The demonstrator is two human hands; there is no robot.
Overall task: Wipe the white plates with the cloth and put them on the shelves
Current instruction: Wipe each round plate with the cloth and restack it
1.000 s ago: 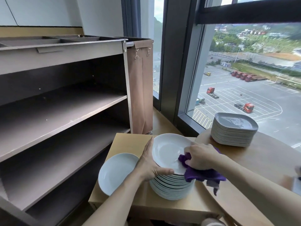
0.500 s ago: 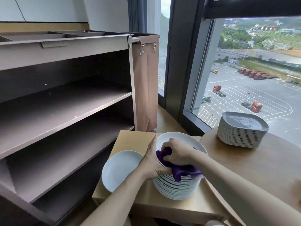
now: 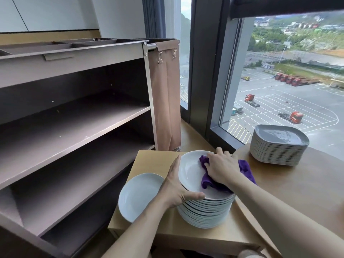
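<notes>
**Purple cloth down in the top plate of the stack**

Nearest first. The left grip [image 3: 176, 190] is braced flat against the left edge of the top plate [image 3: 189, 172]. Its fingers run pretty straight up the side and its thumb lies along the near rim, so it's steadying the plate, not clutching it.

Just right of it, the right grip [image 3: 221, 167] has its fingers curled over the purple cloth [image 3: 245, 169], bunching it and pressing it into the bowl of that same plate. That plate tops the stack of white plates [image 3: 204, 215], right under both grips.

One more white plate [image 3: 137, 196] lies by itself just left of the left grip, on the same small wooden counter [image 3: 154, 161].

Further out, right of the right grip, a pile of grey plates [image 3: 277, 148] sits on a round counter [image 3: 297, 183]. The brown shelves [image 3: 74, 127] stand well off to the left of the left grip, with a tan bag [image 3: 165, 94] hanging on their far end. The window [image 3: 288, 90] is behind it all.
</notes>
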